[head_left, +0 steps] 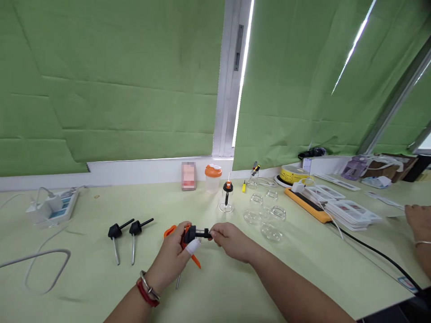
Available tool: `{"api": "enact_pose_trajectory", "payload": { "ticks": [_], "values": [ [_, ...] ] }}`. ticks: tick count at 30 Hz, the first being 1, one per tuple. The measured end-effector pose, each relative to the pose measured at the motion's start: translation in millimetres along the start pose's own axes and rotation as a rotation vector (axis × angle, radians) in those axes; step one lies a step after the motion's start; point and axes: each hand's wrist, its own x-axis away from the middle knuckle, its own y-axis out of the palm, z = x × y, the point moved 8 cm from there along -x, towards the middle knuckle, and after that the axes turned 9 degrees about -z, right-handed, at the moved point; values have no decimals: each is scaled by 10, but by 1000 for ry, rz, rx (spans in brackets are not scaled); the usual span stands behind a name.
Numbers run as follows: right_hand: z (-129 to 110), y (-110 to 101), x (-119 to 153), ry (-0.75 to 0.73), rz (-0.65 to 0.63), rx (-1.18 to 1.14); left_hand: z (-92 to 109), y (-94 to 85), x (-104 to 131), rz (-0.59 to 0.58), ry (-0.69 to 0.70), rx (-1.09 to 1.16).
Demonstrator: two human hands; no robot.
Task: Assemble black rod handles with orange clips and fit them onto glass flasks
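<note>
My left hand point(173, 253), with a white wrap on its thumb, is closed around a black fitting point(191, 234) with a dark shaft pointing right. The fingers of my right hand point(229, 240) pinch the end of that shaft; the tip is hidden. A metal rod point(178, 281) shows below my left hand, seemingly part of the fitting. Orange pieces point(195, 261) show around and under my left hand; their full shape is covered. Left of it lie two similar black fittings, one point(115, 231) beside the other point(135, 228), each with a dark shaft and a metal rod.
Several clear glass jars point(272, 226) stand on the right. Behind my hands are a glass with a black and orange top point(226, 197) and an orange-lidded cup point(213, 179). Farther right are an orange power strip point(308, 205), stacked cards point(352, 213) and another person's hand point(417, 222).
</note>
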Motion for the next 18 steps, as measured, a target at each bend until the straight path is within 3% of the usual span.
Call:
{"api": "enact_pose_trajectory", "payload": {
  "ticks": [3, 6, 12, 18],
  "values": [
    [155, 87, -90, -7, 90, -3, -220, 125, -48, -62, -216, 169],
    [201, 219, -110, -86, 128, 18, -378, 162, -65, -87, -329, 243],
    [415, 378, -115, -12, 213, -16, -449, 123, -84, -130, -307, 31],
    [481, 400, -207, 16, 251, 26, -489, 123, -132, -37, -257, -179]
  ]
}}
